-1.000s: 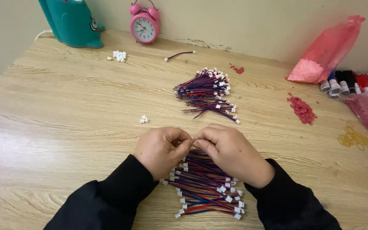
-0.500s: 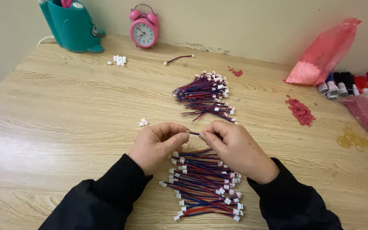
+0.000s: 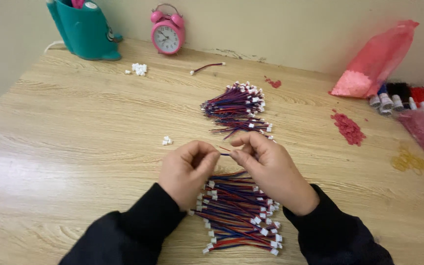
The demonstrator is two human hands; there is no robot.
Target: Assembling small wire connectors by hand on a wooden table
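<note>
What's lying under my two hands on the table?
A pile of red and blue wires with white plug ends on the wooden table. Its upper edge is hidden beneath the hands.

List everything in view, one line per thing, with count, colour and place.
table: one, light wood.
wire held between hands: one, red-blue, centre.
near wire pile: one, red-blue, white plugs, under hands.
far wire pile: one, same colours, mid-table.
loose wire: one, back.
white plugs: small heap, back left.
alarm clock: one, pink, back.
holder: one, teal, back left.
bag: one, pink, right.
left hand: pinching the wire.
right hand: pinching the wire.
</note>
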